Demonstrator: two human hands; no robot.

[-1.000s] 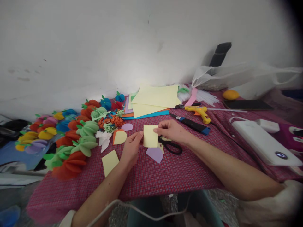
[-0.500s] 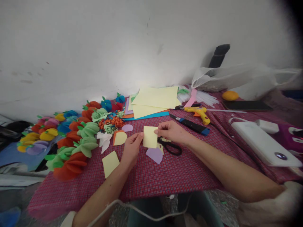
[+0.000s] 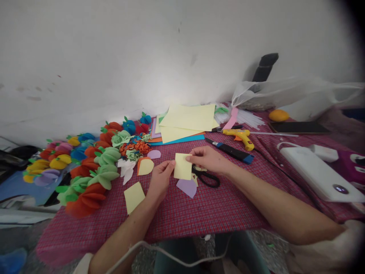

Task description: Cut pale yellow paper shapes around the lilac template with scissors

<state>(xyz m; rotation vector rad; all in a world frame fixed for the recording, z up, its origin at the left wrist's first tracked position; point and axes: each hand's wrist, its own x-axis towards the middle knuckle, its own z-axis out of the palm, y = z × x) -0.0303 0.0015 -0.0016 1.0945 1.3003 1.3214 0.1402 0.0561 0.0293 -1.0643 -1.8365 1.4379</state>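
Note:
A small pale yellow paper piece (image 3: 183,167) is held up over the table. My left hand (image 3: 161,176) pinches at its left edge, thumb and finger together. At the upper right edge my right hand (image 3: 207,158) grips it between thumb and fingers. Just behind and right of the paper lie black-handled scissors (image 3: 210,179), their blades mostly hidden. A purple paper piece (image 3: 187,187) rests below the held piece. Near my left hand are a yellow rounded paper piece (image 3: 146,166) on an orange one and a yellow rectangular piece (image 3: 134,197), partly covered by my forearm.
Colourful paper pumpkins (image 3: 88,167) crowd the left side, beside crumpled paper scraps (image 3: 135,146). Coloured sheets (image 3: 188,118) lie stacked at the back. To the right are a utility knife (image 3: 234,152), a yellow glue gun (image 3: 239,137), glue sticks (image 3: 251,118) and a white power bank (image 3: 313,173).
The yellow paper piece has turned slightly and shifted a little to the right between my hands. Everything else shifts slightly with the camera.

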